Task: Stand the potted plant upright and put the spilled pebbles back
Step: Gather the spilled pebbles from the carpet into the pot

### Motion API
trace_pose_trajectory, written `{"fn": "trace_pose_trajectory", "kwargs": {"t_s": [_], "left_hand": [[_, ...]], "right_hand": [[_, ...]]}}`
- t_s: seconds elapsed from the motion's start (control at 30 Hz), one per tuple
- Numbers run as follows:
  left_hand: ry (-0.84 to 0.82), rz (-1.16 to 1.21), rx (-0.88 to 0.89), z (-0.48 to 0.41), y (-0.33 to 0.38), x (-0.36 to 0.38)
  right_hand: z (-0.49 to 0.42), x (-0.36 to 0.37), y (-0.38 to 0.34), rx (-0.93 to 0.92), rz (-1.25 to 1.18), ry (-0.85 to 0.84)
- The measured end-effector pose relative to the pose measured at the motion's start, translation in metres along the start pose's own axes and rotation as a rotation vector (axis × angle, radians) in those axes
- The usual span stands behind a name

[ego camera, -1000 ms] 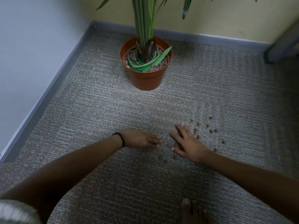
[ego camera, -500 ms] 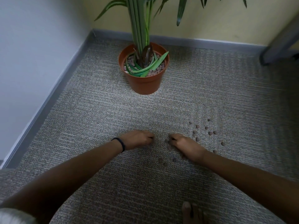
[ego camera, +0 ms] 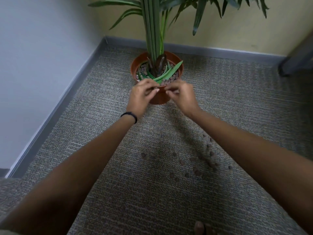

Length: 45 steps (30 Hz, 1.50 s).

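Pebbles point(ego camera: 197, 170) seem light and hard; pinch few together. Left hand point(ego camera: 142, 96) and right hand point(ego camera: 183, 97) curl at the pot point(ego camera: 160, 98) rim; grip contents I cannot tell.

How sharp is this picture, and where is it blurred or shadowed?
Head view: dim, even light; the left hand and right hand at the pot rim are motion-blurred, so their grip is unreadable; the spilled pebbles look sharper; a soft shadow darkens the carpet between the arms.

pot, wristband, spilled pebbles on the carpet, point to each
pot point(ego camera: 160, 98): head view, front wall below the rim
wristband point(ego camera: 130, 114): head view, middle of the band
spilled pebbles point(ego camera: 197, 171): head view, one large pebble of the scatter
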<state>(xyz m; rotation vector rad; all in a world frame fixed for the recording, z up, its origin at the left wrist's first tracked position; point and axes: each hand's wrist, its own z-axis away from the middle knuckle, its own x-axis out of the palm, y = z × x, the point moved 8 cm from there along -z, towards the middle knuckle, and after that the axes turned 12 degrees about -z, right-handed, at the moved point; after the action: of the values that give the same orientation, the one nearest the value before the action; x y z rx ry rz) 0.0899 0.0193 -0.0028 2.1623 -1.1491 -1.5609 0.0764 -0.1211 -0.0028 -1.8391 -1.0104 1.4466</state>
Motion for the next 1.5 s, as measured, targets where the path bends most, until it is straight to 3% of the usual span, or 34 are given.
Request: {"fn": "trace_pose_trajectory", "kwargs": {"t_s": [0.2, 0.4, 0.63, 0.83, 0.93, 1.03, 1.13, 1.37, 1.5], "left_hand": [[0.192, -0.034, -0.106, -0.025, -0.006, -0.015], [0.206, -0.063, -0.196, -0.034, -0.009, -0.007], [-0.001, -0.08, -0.198, -0.029, -0.007, 0.012], [-0.103, -0.178, 0.044, 0.02, 0.011, 0.001], [-0.283, -0.192, 0.088, 0.081, -0.005, 0.018], [-0.6, -0.272, 0.139, 0.143, -0.031, 0.049], [-0.807, -0.393, 0.259, 0.182, -0.05, 0.069], [-0.894, -0.486, 0.353, 0.197, -0.051, 0.072], [-0.776, -0.51, 0.5, 0.196, -0.034, 0.059]], "right_hand": [[-0.044, -0.007, -0.006, 0.11, -0.037, 0.138], [-0.05, 0.0, 0.014, 0.235, 0.073, 0.04], [-0.034, -0.005, -0.004, 0.063, 0.071, -0.112], [0.001, -0.053, 0.012, 0.04, 0.253, -0.253], [0.059, -0.071, 0.061, 0.166, 0.288, -0.307], [0.132, -0.083, 0.137, 0.465, 0.399, -0.319], [0.194, -0.092, 0.186, 0.71, 0.501, -0.245], [0.221, -0.073, 0.185, 0.721, 0.501, -0.169], [0.237, -0.068, 0.169, 0.636, 0.507, -0.106]]}}
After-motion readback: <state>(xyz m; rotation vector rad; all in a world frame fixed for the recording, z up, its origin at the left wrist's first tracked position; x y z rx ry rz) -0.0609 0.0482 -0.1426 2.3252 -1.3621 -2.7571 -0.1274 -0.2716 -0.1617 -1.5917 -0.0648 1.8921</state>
